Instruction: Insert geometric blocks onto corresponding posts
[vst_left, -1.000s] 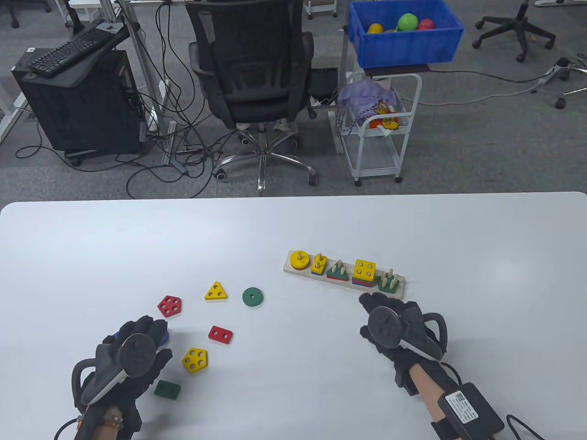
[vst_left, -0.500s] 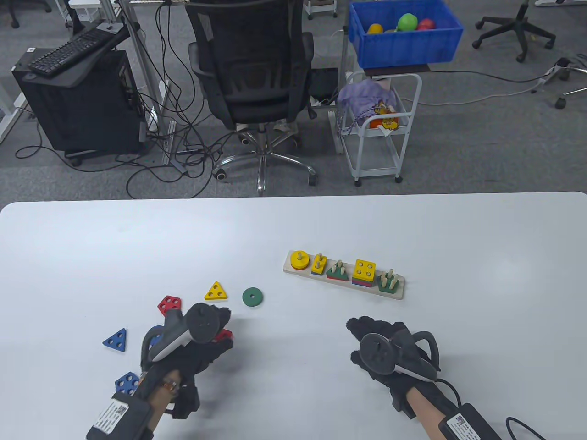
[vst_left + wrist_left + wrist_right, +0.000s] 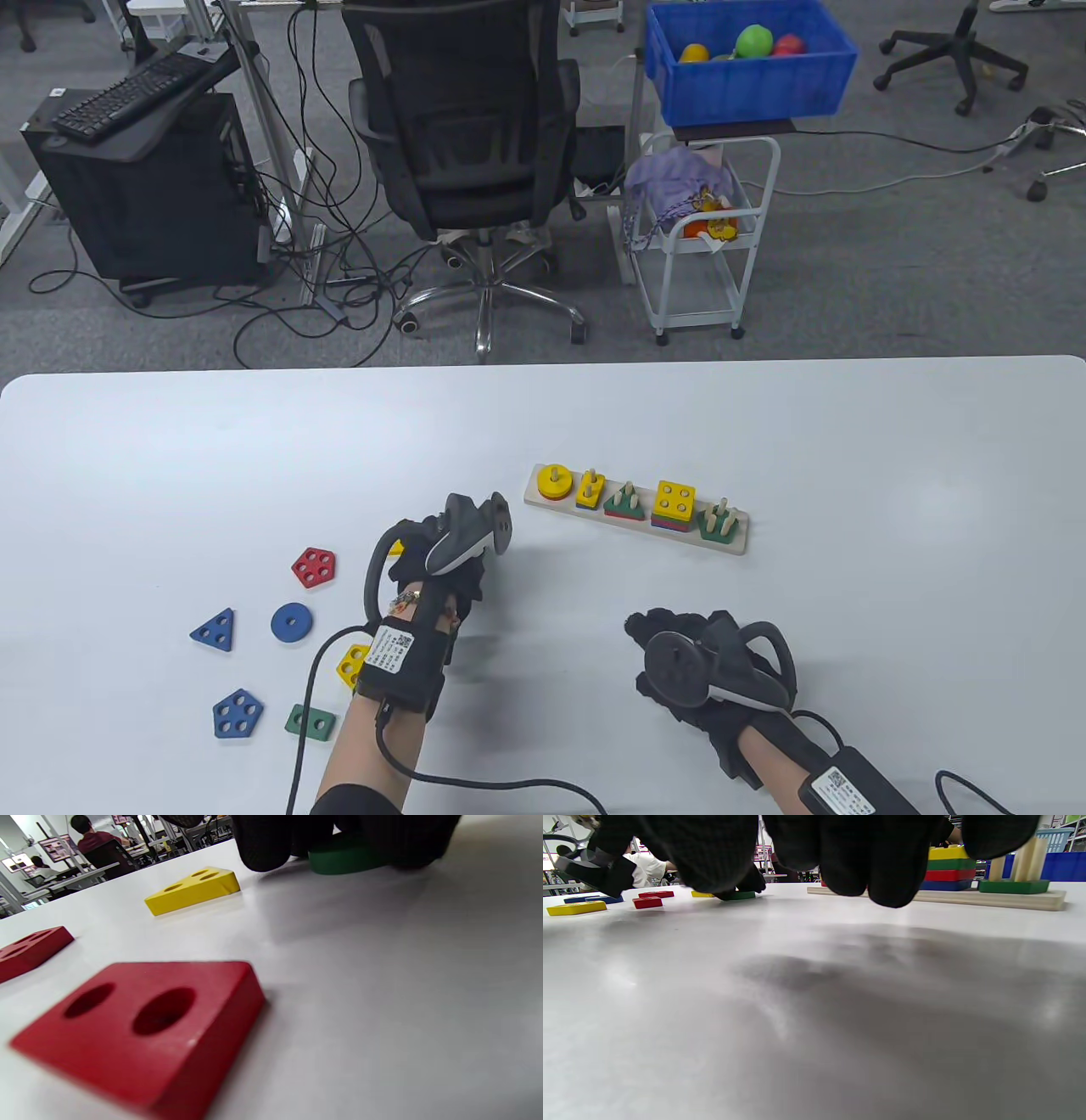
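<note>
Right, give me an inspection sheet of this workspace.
Surface: white table, bare patches.
Job's things: peg board partly stacked; loose blocks at left, among them red pentagon, blue ring, blue triangle.
Clutter: nothing seen.
Hands: left hand on green ring; right hand holds nothing.
Cables: glove leads trail off near edge.
Surroundings: office chair, blue bin.
</note>
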A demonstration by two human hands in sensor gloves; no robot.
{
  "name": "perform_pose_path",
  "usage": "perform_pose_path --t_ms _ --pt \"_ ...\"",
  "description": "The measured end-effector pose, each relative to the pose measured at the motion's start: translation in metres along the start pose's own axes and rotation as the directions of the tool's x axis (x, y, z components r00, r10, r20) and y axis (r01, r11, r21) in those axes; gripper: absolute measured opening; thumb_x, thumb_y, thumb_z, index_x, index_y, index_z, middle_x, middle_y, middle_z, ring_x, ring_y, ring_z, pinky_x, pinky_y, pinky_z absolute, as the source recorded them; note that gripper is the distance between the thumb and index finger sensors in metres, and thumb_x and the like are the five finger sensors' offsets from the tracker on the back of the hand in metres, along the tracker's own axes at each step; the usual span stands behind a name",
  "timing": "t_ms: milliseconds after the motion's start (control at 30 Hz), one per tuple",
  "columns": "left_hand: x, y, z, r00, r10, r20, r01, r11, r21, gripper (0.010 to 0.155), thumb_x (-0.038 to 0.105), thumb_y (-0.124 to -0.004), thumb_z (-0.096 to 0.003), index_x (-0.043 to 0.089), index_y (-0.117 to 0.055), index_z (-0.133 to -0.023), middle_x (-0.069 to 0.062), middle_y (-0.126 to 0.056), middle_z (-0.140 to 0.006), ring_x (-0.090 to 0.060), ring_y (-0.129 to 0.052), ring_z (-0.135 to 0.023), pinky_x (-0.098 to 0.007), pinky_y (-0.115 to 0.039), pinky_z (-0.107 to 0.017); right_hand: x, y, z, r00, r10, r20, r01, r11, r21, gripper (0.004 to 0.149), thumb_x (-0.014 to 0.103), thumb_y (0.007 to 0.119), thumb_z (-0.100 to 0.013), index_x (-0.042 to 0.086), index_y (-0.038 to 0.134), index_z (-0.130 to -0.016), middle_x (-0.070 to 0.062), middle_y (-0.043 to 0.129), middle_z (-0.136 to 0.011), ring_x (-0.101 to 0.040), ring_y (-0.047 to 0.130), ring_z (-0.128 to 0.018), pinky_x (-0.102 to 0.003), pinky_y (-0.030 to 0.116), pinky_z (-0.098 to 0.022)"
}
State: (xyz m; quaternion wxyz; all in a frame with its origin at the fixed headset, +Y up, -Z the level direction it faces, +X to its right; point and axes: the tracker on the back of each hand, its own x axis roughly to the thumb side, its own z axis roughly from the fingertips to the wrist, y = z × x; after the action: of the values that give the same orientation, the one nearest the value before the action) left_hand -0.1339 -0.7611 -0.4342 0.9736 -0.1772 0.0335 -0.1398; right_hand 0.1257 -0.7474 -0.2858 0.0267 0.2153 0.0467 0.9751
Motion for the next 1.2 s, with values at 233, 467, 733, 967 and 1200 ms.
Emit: perform_pose_path --t_ms 233,467,733,967,1200 --pt "-0.001 0.003 0.0 0.999 0.032 -0.01 -0.032 0.998 0.061 0.063 0.046 -0.083 -0.0445 0.043 -0.059 -0.103 0.014 -0.068 -0.113 -0.01 -0.074 -0.105 -0.054 -0.046 -0.085 0.0 -0.001 -0.002 1.0 0.011 -0.008 -0.011 1.0 -0.008 0.064 0.046 0.076 -0.045 0.019 0.059 -0.101 -0.013 0.072 -0.102 -0.039 0.081 -0.087 -0.07 0.062 -0.061" --pt "0.002 0.02 0.032 0.91 0.311 0.273 -0.328 0.944 0.019 0.065 0.049 -0.081 -0.0454 0.041 -0.056 -0.105 0.011 -0.067 -0.114 -0.012 -0.074 -0.105 -0.055 -0.051 -0.083 -0.005 -0.007 -0.001 0.997 -0.073 -0.039 0.067 0.987 -0.144 0.068 0.046 0.077 -0.044 0.018 0.054 -0.102 -0.014 0.068 -0.103 -0.039 0.081 -0.087 -0.069 0.063 -0.061" --pt "0.034 0.02 0.084 0.341 0.844 0.415 -0.697 0.523 -0.49 0.066 0.049 -0.08 -0.0467 0.037 -0.057 -0.107 0.007 -0.069 -0.114 -0.016 -0.078 -0.103 -0.055 -0.053 -0.081 0.018 -0.031 0.004 0.981 -0.187 0.05 0.189 0.863 -0.47 0.079 0.046 0.081 -0.042 0.014 0.045 -0.104 -0.018 0.061 -0.103 -0.037 0.082 -0.086 -0.067 0.066 -0.059" --pt "0.044 0.002 0.096 0.068 0.985 0.159 -0.688 0.162 -0.708 0.065 0.05 -0.079 -0.048 0.031 -0.057 -0.107 0.002 -0.071 -0.112 -0.02 -0.08 -0.099 -0.055 -0.054 -0.079 0.027 -0.038 0.012 0.989 -0.134 0.063 0.146 0.805 -0.575 0.073 0.043 0.084 -0.041 0.009 0.056 -0.099 -0.019 0.075 -0.093 -0.035 0.091 -0.075 -0.064 0.072 -0.053" --pt "0.038 -0.007 0.1 0.088 0.971 0.221 -0.668 0.222 -0.71 0.072 0.05 -0.078 -0.0485 0.032 -0.046 -0.111 0.0 -0.056 -0.12 -0.025 -0.067 -0.109 -0.059 -0.048 -0.08 0.032 -0.034 0.008 0.988 -0.127 0.089 0.155 0.818 -0.553 0.072 0.043 0.08 -0.046 0.007 0.05 -0.1 -0.022 0.068 -0.094 -0.038 0.087 -0.075 -0.068 0.072 -0.05"
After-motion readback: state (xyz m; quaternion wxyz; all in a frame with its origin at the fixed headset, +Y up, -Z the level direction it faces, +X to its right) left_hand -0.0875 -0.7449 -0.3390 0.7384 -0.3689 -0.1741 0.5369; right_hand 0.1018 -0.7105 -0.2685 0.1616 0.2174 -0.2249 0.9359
